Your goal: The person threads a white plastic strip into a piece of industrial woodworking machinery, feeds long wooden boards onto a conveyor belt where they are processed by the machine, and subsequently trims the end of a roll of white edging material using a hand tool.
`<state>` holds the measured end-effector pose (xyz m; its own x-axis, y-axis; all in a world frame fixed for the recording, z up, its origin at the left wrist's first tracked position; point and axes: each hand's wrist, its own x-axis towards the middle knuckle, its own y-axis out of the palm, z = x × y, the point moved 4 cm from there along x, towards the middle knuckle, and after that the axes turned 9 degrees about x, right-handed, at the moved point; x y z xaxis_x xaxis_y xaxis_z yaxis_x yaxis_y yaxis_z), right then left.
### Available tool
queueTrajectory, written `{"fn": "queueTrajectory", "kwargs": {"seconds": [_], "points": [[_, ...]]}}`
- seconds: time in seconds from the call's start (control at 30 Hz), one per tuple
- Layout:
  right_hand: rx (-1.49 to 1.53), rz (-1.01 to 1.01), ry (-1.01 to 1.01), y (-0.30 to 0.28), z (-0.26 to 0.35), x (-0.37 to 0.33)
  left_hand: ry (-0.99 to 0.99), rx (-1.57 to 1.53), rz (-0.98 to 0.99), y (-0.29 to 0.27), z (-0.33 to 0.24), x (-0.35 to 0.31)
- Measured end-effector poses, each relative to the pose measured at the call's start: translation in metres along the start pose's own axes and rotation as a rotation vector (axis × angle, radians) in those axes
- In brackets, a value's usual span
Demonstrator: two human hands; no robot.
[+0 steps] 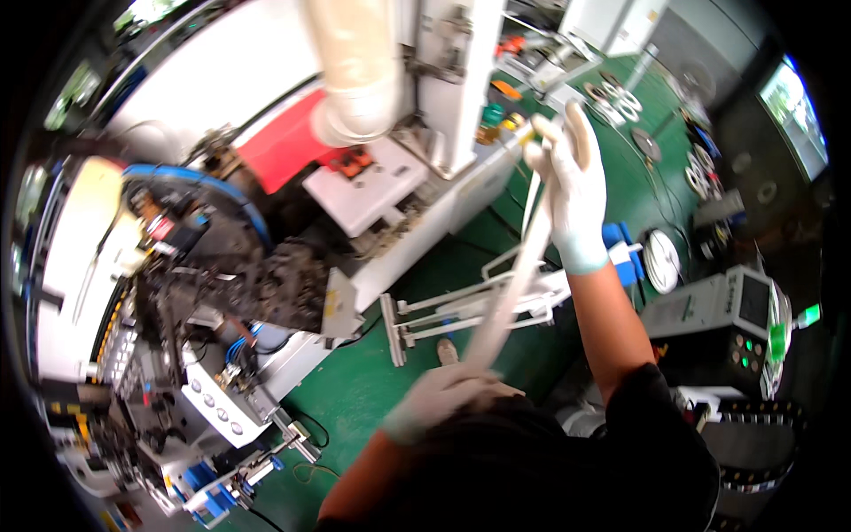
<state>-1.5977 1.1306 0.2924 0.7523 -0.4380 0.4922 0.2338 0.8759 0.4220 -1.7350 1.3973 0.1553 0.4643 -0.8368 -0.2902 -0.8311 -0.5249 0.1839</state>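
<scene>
White strip [507, 310] in curled left hand [443, 398], against right hand [578, 191] of unclear grip

White gloves [581, 206] on both hands [441, 401], black short-sleeved top [532, 470], pale shoe [448, 353].

A green floor [355, 390] spreads wide below, and at the right a bright window [795, 117] is set in a dark wall [752, 133].
</scene>
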Motion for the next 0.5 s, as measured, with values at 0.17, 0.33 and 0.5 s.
{"fn": "queueTrajectory", "kwargs": {"seconds": [0.17, 0.33, 0.5], "points": [[-0.026, -0.231, 0.072, -0.116, -0.025, 0.064, -0.346, 0.274, -0.463, -0.077, 0.011, -0.095], [0.048, -0.495, 0.162, -0.218, -0.072, 0.081, -0.664, 0.284, -0.571, -0.098, 0.016, -0.141], [0.166, -0.749, 0.18, -0.312, -0.071, 0.107, -1.085, 1.046, -0.873, -0.192, 0.072, -0.313]]}}
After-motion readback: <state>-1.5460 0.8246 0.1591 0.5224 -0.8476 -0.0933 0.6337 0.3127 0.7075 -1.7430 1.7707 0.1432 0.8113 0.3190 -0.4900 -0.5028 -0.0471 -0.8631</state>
